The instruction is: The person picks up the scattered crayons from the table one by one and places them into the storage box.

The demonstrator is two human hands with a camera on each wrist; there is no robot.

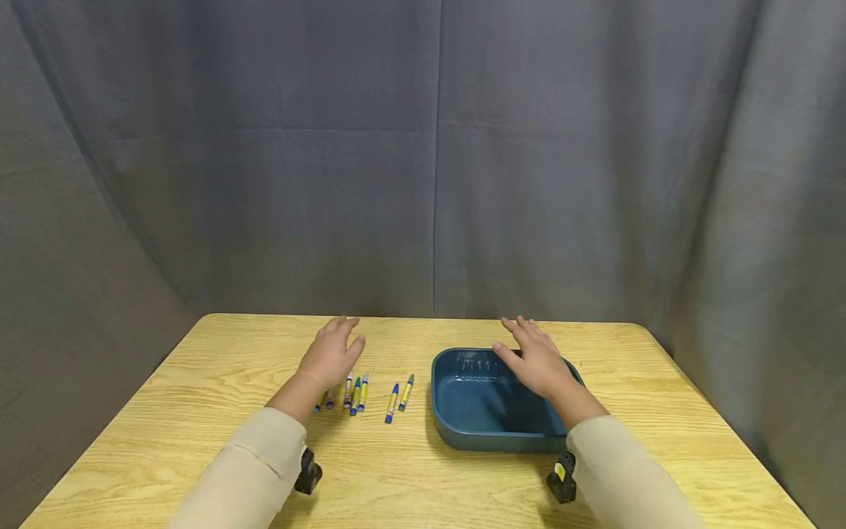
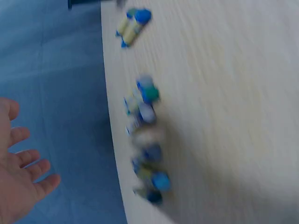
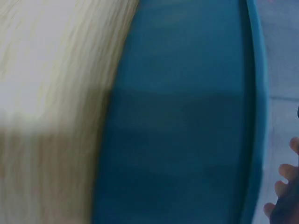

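Observation:
My left hand [image 1: 330, 355] hovers over the crayons with its fingers extended and nothing in its grasp. Below and beside it lie several crayons [image 1: 363, 393] in yellow and blue wrappers, partly hidden by the hand and forearm; the left wrist view shows them blurred in a row, with a pair of crayons [image 2: 135, 27] set apart. Over the right part of a dark blue rectangular tray [image 1: 485, 441] is my right hand [image 1: 534, 361], fingers spread and holding nothing. Its fingertips [image 3: 281, 187] show at the edge of the right wrist view, beyond the tray.
A light wood-grain table [image 1: 410, 485] carries everything, its far corners rounded. Grey curtains [image 1: 330, 184] hang behind it and along both sides. A small black wrist camera [image 1: 308, 472] sits at the left cuff, another black camera [image 1: 562, 477] at the right cuff.

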